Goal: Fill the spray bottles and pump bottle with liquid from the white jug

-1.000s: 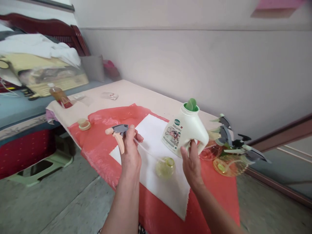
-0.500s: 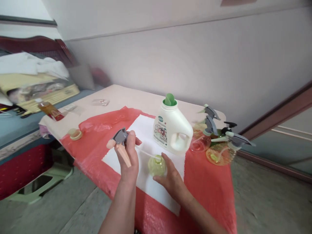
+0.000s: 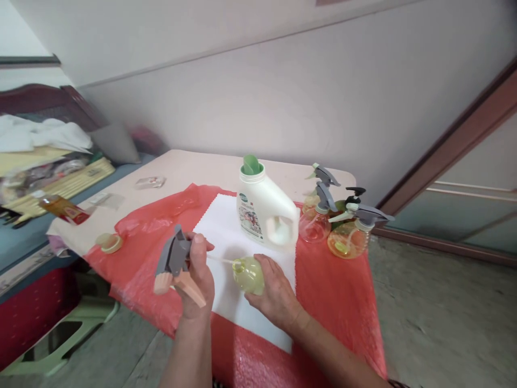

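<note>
My left hand (image 3: 198, 277) is closed round a trigger spray head (image 3: 174, 261), grey on top with a peach trigger and nozzle. Its thin clear tube points right, and the tube's end is at the mouth of a small yellow-green bottle (image 3: 249, 276). My right hand (image 3: 275, 293) grips that bottle from the right, tilting its neck toward the spray head. Both are over a white sheet (image 3: 226, 215). Behind them a white detergent jug (image 3: 266, 207) with a handle stands upright, a green spout in its uncapped top.
Several spray bottles (image 3: 349, 240) and a black-topped pump bottle (image 3: 355, 193) stand at the right. Red plastic (image 3: 149, 231) covers much of the table. A round cap (image 3: 110, 242), an amber bottle (image 3: 64, 209) and a clear packet (image 3: 150, 182) are at the left.
The view has shifted. The bottle, upright before, now leans left in my right hand, its mouth turned toward the tube. My left hand and the spray head have come lower and turned.
</note>
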The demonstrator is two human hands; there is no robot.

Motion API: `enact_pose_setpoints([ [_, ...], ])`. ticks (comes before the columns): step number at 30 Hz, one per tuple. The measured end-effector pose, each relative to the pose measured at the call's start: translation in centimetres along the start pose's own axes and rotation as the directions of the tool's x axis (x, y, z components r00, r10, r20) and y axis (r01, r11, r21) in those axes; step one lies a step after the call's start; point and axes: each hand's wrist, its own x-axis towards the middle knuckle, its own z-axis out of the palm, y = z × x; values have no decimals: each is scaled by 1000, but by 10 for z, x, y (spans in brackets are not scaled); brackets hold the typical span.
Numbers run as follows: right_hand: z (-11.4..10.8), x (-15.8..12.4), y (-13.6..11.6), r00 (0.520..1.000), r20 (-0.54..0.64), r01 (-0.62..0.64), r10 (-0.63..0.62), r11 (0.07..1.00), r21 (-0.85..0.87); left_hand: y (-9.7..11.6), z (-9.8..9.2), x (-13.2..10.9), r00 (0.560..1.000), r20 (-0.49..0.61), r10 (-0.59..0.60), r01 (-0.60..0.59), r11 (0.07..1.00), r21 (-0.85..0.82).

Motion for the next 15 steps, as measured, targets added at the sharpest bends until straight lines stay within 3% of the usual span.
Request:
enact_pose_setpoints([
  [3, -8, 0, -4, 1000, -18, -10, 10, 1000, -5, 3, 7, -2, 990, 116, -85, 89, 996, -29],
  [5, -14, 1, -8, 999, -34, -15, 16, 1000, 6, 0, 14, -4, 959, 196, -205, 232, 964, -128],
  [8, -25, 4, -14, 994, -105, 37, -32, 998, 45, -5, 24, -9, 872, 348, -345, 446, 852, -273],
  [13, -43, 7, -15, 963, -220, 166, -156, 986, 32, 1, 29, -21, 774, 509, -376, 549, 800, -244],
  [15, -47, 6, -14, 955, -243, 181, -172, 983, 17, 4, 30, -25, 713, 576, -401, 625, 735, -262],
])
